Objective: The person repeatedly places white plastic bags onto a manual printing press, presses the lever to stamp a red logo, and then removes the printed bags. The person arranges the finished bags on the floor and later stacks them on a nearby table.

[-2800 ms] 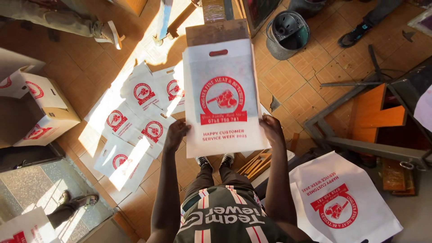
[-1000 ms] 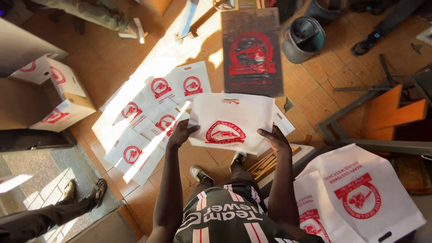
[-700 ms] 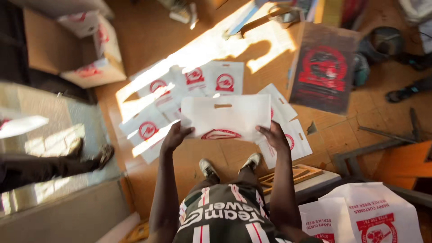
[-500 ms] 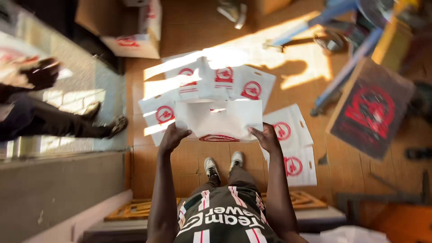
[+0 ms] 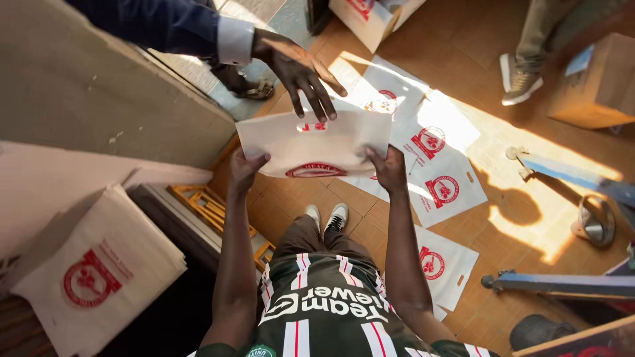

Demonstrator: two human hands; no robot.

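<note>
Left hand [image 5: 246,166] and right hand [image 5: 389,168] grip a white printed bag [image 5: 314,147] held out flat at chest height. The view has swung left, and another person's hand [image 5: 301,69] now reaches its far edge.

white printed bags [image 5: 442,188] lie spread on the tiled floor [image 5: 529,225], a stack of bags [image 5: 92,281] at left. cardboard boxes [image 5: 598,82] stand beyond, near someone's grey shoe [image 5: 519,82].
</note>
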